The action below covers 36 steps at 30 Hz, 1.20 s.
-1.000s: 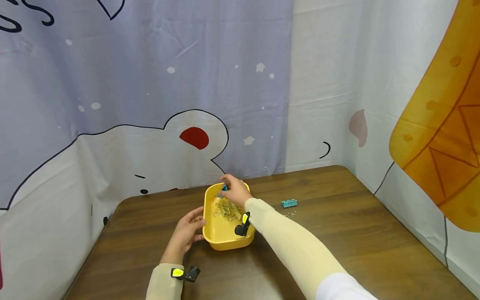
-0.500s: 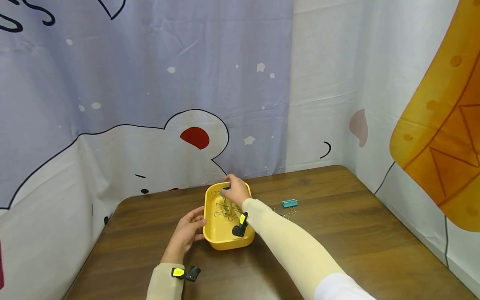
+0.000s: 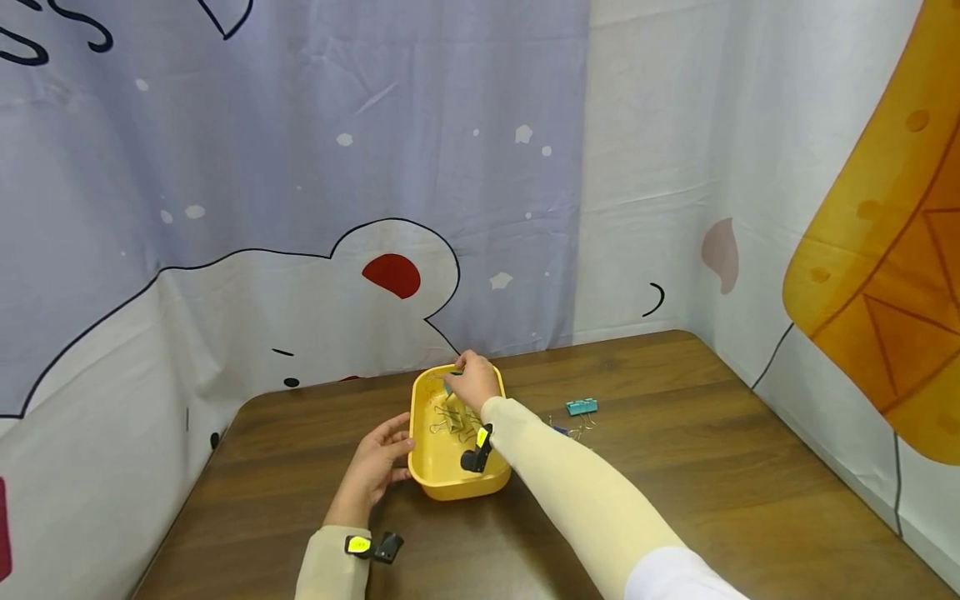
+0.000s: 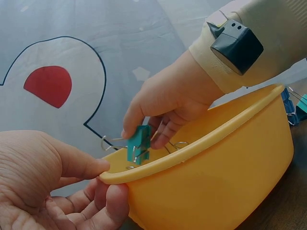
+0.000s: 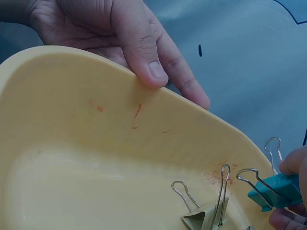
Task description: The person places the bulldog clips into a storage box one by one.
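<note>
A yellow plastic bin (image 3: pixel 459 490) sits on the wooden table. My left hand (image 3: pixel 372 464) grips its left rim, thumb on top and fingers bent against the outer wall. Inside the far part of the bin, my right hand (image 3: pixel 477 385) pinches a teal binder clip (image 4: pixel 138 143) between thumb and fingers. The wire handles of this clip stick out, as the right wrist view shows. Several pale yellow binder clips (image 5: pixel 199 218) lie in the bin below and beside the right hand, partly hidden by it in the head view.
To the right of the bin, a teal binder clip (image 3: pixel 581 407) lies on the table (image 3: pixel 675 467). Close by is a dark blue clip (image 3: pixel 560 430), partly behind the right sleeve. A printed curtain (image 3: pixel 510 208) hangs along the table's back edge.
My right hand has shifted slightly right within the bin, still pinching the teal clip. The dark blue clip now shows past the sleeve. The left hand and the bin stay put.
</note>
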Each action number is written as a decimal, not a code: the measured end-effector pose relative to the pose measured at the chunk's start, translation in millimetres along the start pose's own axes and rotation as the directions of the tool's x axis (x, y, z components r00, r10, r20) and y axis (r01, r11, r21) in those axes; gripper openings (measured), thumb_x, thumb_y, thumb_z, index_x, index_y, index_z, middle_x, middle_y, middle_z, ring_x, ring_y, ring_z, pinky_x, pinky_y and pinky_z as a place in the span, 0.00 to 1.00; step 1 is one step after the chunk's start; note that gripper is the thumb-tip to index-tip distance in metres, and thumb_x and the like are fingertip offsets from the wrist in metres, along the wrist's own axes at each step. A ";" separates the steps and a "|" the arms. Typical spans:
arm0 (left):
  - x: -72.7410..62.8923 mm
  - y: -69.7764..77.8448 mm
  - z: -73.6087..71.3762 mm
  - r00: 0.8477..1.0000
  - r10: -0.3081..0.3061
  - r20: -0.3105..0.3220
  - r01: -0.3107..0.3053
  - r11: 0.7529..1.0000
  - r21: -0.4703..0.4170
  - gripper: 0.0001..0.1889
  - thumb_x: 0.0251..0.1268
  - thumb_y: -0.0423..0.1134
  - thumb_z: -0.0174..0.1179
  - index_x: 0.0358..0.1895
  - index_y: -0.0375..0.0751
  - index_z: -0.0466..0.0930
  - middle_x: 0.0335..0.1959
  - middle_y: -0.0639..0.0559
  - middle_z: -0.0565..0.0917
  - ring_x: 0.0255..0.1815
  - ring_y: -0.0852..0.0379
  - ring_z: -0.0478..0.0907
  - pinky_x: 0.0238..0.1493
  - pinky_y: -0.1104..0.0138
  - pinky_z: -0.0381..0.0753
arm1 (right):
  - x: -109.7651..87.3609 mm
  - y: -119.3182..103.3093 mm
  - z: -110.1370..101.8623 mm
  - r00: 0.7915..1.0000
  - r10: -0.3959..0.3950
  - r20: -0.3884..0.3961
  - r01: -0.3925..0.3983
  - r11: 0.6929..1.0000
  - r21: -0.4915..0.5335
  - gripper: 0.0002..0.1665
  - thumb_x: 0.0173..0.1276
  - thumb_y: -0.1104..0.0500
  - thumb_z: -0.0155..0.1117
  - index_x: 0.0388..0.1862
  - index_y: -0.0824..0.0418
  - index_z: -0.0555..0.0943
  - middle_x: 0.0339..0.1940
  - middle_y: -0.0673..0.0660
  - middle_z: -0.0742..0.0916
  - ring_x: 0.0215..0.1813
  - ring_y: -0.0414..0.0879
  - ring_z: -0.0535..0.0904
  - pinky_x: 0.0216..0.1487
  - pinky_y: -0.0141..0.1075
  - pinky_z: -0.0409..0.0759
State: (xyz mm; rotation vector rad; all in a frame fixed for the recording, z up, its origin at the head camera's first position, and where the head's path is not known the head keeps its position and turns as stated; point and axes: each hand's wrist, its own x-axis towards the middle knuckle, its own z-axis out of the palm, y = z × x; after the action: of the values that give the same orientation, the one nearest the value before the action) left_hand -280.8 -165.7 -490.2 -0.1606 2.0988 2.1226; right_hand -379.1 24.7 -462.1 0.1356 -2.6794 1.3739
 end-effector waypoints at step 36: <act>2.6 -2.2 -0.4 1.000 -0.017 -0.007 0.017 1.000 0.016 0.27 0.74 0.29 0.56 0.74 0.43 0.67 0.58 0.34 0.74 0.46 0.46 0.79 0.28 0.65 0.84 | 4.0 11.8 -27.4 0.986 -0.158 -0.057 0.159 0.987 0.022 0.06 0.72 0.56 0.63 0.35 0.55 0.81 0.33 0.52 0.83 0.35 0.47 0.77 0.41 0.40 0.78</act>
State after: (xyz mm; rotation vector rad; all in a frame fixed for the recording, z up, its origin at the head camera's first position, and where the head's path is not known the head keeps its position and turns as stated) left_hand -283.0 -166.0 -492.9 -0.1842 2.1105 2.0977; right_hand -382.7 53.7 -455.1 0.3017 -2.5443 1.3453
